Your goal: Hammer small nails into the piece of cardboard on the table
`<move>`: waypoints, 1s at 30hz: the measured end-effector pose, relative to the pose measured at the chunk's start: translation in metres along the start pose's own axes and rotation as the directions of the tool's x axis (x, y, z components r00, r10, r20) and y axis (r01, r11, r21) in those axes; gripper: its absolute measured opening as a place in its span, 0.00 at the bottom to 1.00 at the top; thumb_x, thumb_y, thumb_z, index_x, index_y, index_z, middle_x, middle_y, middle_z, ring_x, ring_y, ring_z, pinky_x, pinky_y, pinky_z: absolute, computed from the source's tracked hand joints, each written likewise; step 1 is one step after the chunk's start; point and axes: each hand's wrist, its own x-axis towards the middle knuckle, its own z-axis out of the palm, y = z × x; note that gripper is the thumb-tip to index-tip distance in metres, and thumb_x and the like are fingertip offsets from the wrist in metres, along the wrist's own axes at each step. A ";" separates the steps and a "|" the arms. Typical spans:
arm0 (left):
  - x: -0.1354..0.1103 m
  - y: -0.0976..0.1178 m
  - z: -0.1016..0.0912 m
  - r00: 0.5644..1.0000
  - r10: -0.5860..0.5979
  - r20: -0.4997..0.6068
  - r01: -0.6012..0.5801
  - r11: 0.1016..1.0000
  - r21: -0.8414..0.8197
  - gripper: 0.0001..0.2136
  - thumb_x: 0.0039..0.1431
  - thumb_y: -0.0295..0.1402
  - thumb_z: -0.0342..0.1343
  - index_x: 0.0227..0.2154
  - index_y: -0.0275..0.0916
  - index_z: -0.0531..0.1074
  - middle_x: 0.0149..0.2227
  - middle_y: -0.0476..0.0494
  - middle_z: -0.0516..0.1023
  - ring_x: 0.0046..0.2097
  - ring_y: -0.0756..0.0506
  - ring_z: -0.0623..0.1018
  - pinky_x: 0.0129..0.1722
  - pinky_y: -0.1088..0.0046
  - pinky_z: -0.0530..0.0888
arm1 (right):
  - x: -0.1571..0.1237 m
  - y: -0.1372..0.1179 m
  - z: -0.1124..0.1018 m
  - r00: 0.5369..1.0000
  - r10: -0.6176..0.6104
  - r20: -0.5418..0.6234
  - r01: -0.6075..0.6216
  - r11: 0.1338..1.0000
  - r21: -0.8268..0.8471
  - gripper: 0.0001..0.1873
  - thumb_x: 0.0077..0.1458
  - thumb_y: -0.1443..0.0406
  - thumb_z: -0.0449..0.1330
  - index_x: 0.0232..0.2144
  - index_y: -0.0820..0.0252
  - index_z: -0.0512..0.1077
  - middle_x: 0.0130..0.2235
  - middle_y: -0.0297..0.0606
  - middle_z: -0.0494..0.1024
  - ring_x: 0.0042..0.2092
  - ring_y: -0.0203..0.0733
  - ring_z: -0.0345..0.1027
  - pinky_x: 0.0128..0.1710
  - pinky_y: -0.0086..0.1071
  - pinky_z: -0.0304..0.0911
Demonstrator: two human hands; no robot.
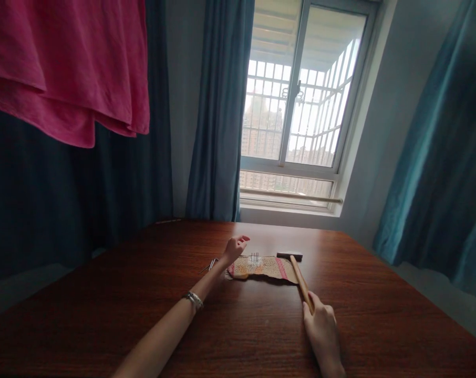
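My right hand (322, 323) is wrapped round the lower end of a hammer's (300, 275) wooden handle. The dark hammer head (283, 255) rests at or just above the right end of a torn, patterned strip of cardboard (269, 266). Several thin nails (255, 257) stand upright near the middle of that strip, on a pale patch. Over the strip's left end is my left hand (235, 249), fingers bent and close together; whether something small is in them is hidden. Several loose nails (211, 264) lie left of the cardboard, beside my left wrist.
The brown wooden table (238, 336) reaches to a wall with a barred window (293, 105). A thin stick-like thing (167, 221) lies at the table's far left edge. Blue curtains (218, 115) hang on both sides, and a pink cloth (72, 68) hangs at the upper left.
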 end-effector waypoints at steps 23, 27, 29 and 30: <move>-0.040 -0.068 -0.142 0.714 -0.522 0.467 0.312 0.834 0.455 0.10 0.32 0.35 0.57 0.19 0.33 0.73 0.16 0.47 0.70 0.19 0.51 0.66 0.19 0.78 0.60 | -0.004 0.003 0.003 0.994 -0.103 -0.022 0.102 0.995 -0.021 0.20 0.53 0.65 0.47 0.47 0.63 0.67 0.44 0.44 0.73 0.42 0.47 0.65 0.43 0.34 0.57; -0.037 -0.064 -0.138 0.711 -0.525 0.469 0.261 0.815 0.517 0.07 0.30 0.31 0.55 0.18 0.33 0.72 0.16 0.47 0.70 0.19 0.49 0.68 0.18 0.77 0.60 | -0.004 0.004 0.004 0.995 -0.102 -0.011 0.102 0.995 -0.010 0.21 0.52 0.65 0.47 0.48 0.63 0.66 0.44 0.44 0.73 0.42 0.47 0.65 0.42 0.34 0.57; -0.037 -0.063 -0.137 0.718 -0.523 0.459 0.251 0.810 0.530 0.07 0.30 0.29 0.54 0.17 0.33 0.72 0.16 0.47 0.70 0.20 0.48 0.69 0.18 0.77 0.61 | -0.004 0.004 0.004 0.995 -0.100 -0.009 0.100 0.995 -0.006 0.21 0.52 0.64 0.47 0.48 0.63 0.66 0.45 0.44 0.73 0.42 0.47 0.65 0.42 0.34 0.58; -0.037 -0.062 -0.137 0.720 -0.521 0.457 0.250 0.810 0.530 0.06 0.30 0.28 0.53 0.17 0.33 0.72 0.16 0.46 0.71 0.20 0.48 0.69 0.18 0.77 0.61 | -0.004 0.004 0.004 0.995 -0.098 -0.009 0.098 0.995 -0.004 0.21 0.52 0.64 0.47 0.48 0.63 0.66 0.45 0.44 0.72 0.42 0.48 0.65 0.42 0.34 0.58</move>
